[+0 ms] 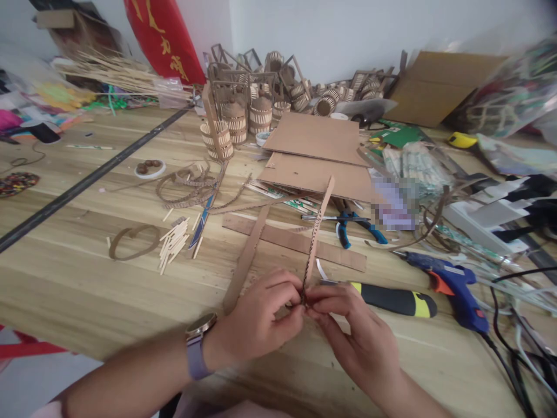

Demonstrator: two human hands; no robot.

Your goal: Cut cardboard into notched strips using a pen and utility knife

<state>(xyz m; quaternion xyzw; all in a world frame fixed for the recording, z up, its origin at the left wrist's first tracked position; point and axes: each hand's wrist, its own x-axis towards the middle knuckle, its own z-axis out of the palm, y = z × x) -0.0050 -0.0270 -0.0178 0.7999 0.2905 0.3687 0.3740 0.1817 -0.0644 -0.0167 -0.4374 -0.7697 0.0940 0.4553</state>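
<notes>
Between both hands a narrow cardboard strip (317, 232) points away from me, its corrugated edge turned up. My left hand (265, 313), with a watch on its wrist, pinches the near end of the strip. The fingertips of my right hand (357, 331) close on the same end, touching or nearly touching the left fingers. Just beyond my left hand lies a flat cardboard strip (250, 255), crossing another cardboard strip (296, 241). A black and yellow handle (395, 299), its blade end partly hidden, rests beside my right hand.
A blue glue gun (452, 284) with cables lies at right, near blue-handled pliers (348, 229). Cardboard sheets (313, 139) and several small wooden buckets (261, 113) stand further back. Cut sticks (174, 244), a cardboard loop (133, 241) and a dish of brown balls (150, 168) are at left.
</notes>
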